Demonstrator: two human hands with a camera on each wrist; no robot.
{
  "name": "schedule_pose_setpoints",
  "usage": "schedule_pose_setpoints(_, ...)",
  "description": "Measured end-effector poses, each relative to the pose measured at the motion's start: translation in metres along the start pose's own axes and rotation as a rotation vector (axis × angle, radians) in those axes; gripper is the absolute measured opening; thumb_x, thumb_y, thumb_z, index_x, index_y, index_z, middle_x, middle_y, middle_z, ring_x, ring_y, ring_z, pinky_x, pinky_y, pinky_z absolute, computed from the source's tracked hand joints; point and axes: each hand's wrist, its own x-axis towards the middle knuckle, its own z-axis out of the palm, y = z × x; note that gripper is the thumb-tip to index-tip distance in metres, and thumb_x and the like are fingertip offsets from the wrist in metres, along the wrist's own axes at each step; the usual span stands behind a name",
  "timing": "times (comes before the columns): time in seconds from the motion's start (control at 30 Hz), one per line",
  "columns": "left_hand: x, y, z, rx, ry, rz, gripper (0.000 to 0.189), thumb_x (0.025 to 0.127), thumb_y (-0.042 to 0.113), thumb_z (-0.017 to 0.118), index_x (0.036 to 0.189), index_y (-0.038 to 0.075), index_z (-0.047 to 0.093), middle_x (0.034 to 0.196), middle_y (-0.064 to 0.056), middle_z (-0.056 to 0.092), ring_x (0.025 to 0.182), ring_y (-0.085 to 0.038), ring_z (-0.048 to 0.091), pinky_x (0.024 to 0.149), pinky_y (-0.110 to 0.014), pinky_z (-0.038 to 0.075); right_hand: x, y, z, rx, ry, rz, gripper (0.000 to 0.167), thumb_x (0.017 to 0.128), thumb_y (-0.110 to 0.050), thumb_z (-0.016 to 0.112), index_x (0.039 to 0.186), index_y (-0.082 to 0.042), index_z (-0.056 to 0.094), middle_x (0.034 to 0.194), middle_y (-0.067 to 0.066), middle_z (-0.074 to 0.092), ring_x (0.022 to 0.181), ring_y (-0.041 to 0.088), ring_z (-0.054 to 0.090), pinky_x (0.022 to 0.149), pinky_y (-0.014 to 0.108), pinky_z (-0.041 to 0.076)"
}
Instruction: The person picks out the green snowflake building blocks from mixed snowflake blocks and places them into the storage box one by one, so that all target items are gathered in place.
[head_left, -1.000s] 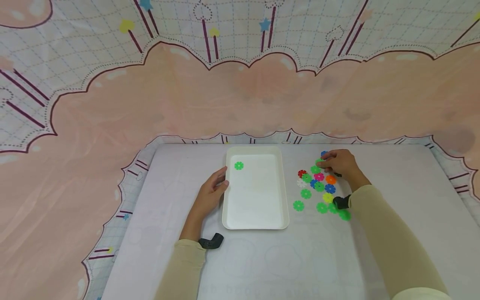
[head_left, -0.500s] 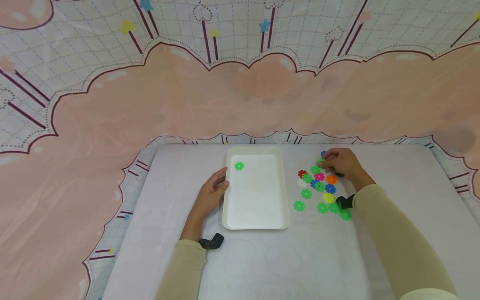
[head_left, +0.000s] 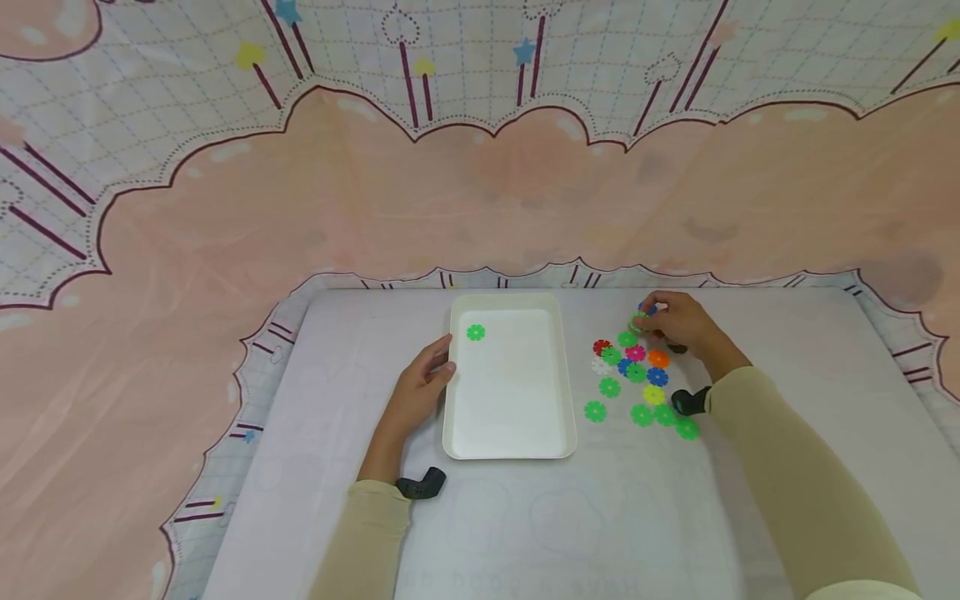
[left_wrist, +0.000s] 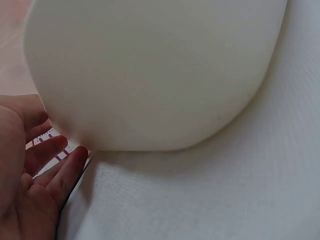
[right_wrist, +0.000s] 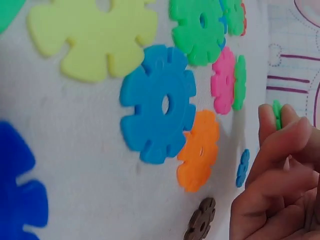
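My right hand (head_left: 684, 322) pinches a green flower-shaped plastic disc (right_wrist: 277, 114) between fingertips and thumb, just above the far end of a loose spread of such discs. Beside those fingertips lies a blue disc (right_wrist: 243, 168). Loosely bent, the fingers of my left hand (head_left: 418, 387) touch the left edge of a white rectangular tray (head_left: 510, 392); in the left wrist view the fingertips (left_wrist: 76, 156) meet the tray's side near its corner. One green disc (head_left: 476, 332) lies inside the tray, toward its far left.
Several discs lie right of the tray: a red one (head_left: 602, 347), a pink one (head_left: 635, 353), an orange one (right_wrist: 198, 150), a yellow one (head_left: 654, 395), more green and blue ones, and a dark brown one (right_wrist: 201, 220). A patterned cloth (head_left: 480, 200) hangs behind the table.
The right hand, pinching a green disc, has lifted slightly away from the spread. The left hand and tray have stayed in place.
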Motion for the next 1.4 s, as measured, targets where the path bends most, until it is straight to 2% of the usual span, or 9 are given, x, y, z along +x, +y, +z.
schedule_pose_setpoints(0.17, 0.0, 0.001, 0.0, 0.001, -0.001, -0.004, 0.054, 0.105, 0.018, 0.058, 0.156, 0.015, 0.042, 0.155, -0.018, 0.049, 0.135, -0.039, 0.056, 0.11, -0.054, 0.049, -0.001, -0.003, 0.004, 0.035, -0.017, 0.0, 0.041, 0.098, -0.035, 0.07, 0.128, -0.01, 0.055, 0.09, 0.007, 0.062, 0.075, 0.025, 0.06, 0.065, 0.029, 0.051)
schedule_pose_setpoints(0.33, 0.0, 0.001, 0.0, -0.003, -0.007, 0.002, 0.054, 0.105, 0.017, 0.058, 0.156, 0.013, 0.042, 0.155, -0.019, 0.048, 0.136, -0.039, 0.055, 0.11, -0.054, 0.049, -0.003, -0.006, 0.008, 0.075, -0.026, -0.048, 0.042, 0.1, -0.035, 0.068, 0.131, -0.009, 0.057, 0.091, 0.007, 0.063, 0.078, 0.023, 0.06, 0.067, 0.027, 0.054)
schedule_pose_setpoints(0.43, 0.001, 0.0, -0.001, -0.01, -0.01, 0.006, 0.054, 0.105, 0.016, 0.058, 0.156, 0.012, 0.042, 0.155, -0.02, 0.049, 0.135, -0.039, 0.056, 0.109, -0.054, 0.049, -0.004, -0.009, 0.011, 0.107, -0.045, -0.078, 0.042, 0.102, -0.033, 0.065, 0.134, -0.008, 0.058, 0.097, 0.009, 0.062, 0.083, 0.023, 0.061, 0.071, 0.024, 0.056)
schedule_pose_setpoints(0.67, 0.013, -0.029, 0.001, -0.021, 0.003, 0.014, 0.055, 0.105, 0.018, 0.059, 0.157, 0.017, 0.042, 0.154, -0.019, 0.05, 0.134, -0.039, 0.057, 0.108, -0.055, 0.05, -0.007, -0.022, 0.017, 0.175, -0.119, -0.072, 0.038, 0.105, -0.023, 0.059, 0.14, -0.009, 0.058, 0.12, 0.016, 0.056, 0.096, 0.023, 0.067, 0.085, 0.022, 0.06)
schedule_pose_setpoints(0.9, 0.015, -0.035, -0.001, -0.025, 0.006, 0.047, 0.053, 0.103, 0.025, 0.062, 0.154, 0.024, 0.046, 0.151, -0.014, 0.054, 0.131, -0.035, 0.06, 0.105, -0.054, 0.052, -0.01, -0.034, 0.025, 0.249, -0.156, -0.052, 0.041, 0.103, -0.013, 0.062, 0.143, -0.009, 0.055, 0.122, 0.018, 0.056, 0.098, 0.02, 0.073, 0.094, 0.029, 0.059)
schedule_pose_setpoints(1.0, 0.014, -0.035, -0.001, -0.017, 0.006, 0.06, 0.053, 0.103, 0.026, 0.063, 0.153, 0.024, 0.047, 0.15, -0.014, 0.055, 0.131, -0.034, 0.06, 0.105, -0.053, 0.053, -0.01, -0.038, 0.027, 0.27, -0.166, -0.055, 0.042, 0.102, -0.012, 0.063, 0.142, -0.005, 0.051, 0.121, 0.02, 0.057, 0.096, 0.021, 0.073, 0.092, 0.029, 0.06)
schedule_pose_setpoints(1.13, 0.014, -0.035, -0.001, -0.009, 0.003, 0.07, 0.053, 0.103, 0.025, 0.062, 0.154, 0.023, 0.047, 0.15, -0.014, 0.055, 0.131, -0.034, 0.06, 0.104, -0.052, 0.053, -0.009, -0.043, 0.032, 0.293, -0.177, -0.069, 0.038, 0.102, -0.011, 0.062, 0.136, -0.001, 0.049, 0.113, 0.02, 0.06, 0.087, 0.021, 0.072, 0.084, 0.027, 0.062)
schedule_pose_setpoints(1.27, 0.015, -0.036, -0.001, -0.006, 0.003, 0.076, 0.053, 0.104, 0.024, 0.062, 0.154, 0.022, 0.046, 0.15, -0.014, 0.055, 0.131, -0.034, 0.06, 0.104, -0.051, 0.054, -0.006, -0.049, 0.038, 0.317, -0.183, -0.064, 0.035, 0.102, -0.014, 0.062, 0.134, -0.002, 0.052, 0.101, 0.014, 0.06, 0.077, 0.018, 0.067, 0.075, 0.026, 0.062)
schedule_pose_setpoints(1.4, 0.015, -0.036, -0.001, -0.008, 0.005, 0.072, 0.053, 0.104, 0.026, 0.062, 0.154, 0.023, 0.046, 0.151, -0.013, 0.055, 0.132, -0.033, 0.06, 0.104, -0.051, 0.054, -0.007, -0.057, 0.044, 0.311, -0.176, -0.067, 0.035, 0.103, -0.016, 0.061, 0.135, -0.003, 0.052, 0.099, 0.012, 0.061, 0.076, 0.017, 0.065, 0.075, 0.028, 0.063)
